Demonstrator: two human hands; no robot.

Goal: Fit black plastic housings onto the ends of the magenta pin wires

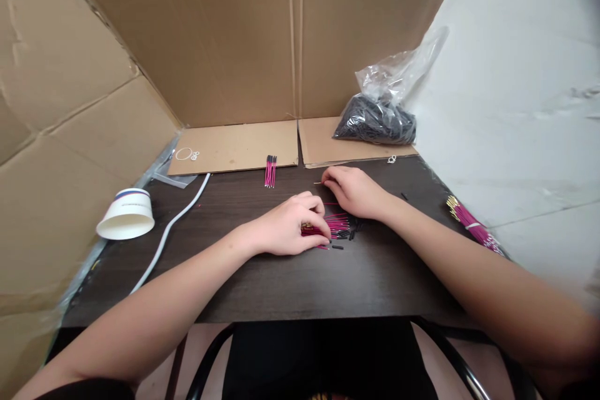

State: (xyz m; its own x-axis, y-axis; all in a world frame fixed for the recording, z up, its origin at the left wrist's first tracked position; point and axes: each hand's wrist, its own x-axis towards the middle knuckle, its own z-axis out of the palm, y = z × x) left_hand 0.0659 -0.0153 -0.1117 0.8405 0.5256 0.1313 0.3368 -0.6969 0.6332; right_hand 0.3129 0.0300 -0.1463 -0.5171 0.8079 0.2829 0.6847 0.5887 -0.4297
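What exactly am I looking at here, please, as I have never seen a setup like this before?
There is no machine: these are a person's own bare hands, in one picture from a camera worn on the head, looking forward and down. The left hand is over a pile of thin magenta wires; whether it grips any is hard to tell. The right hand appears to pinch a thin gold-tipped piece. On the dark wood-patterned table are also small black stick-like pieces, a small group of black-ended magenta wires and a white paper cup. Behind, a clear plastic bag of black pieces rests on a flat brown cardboard sheet.
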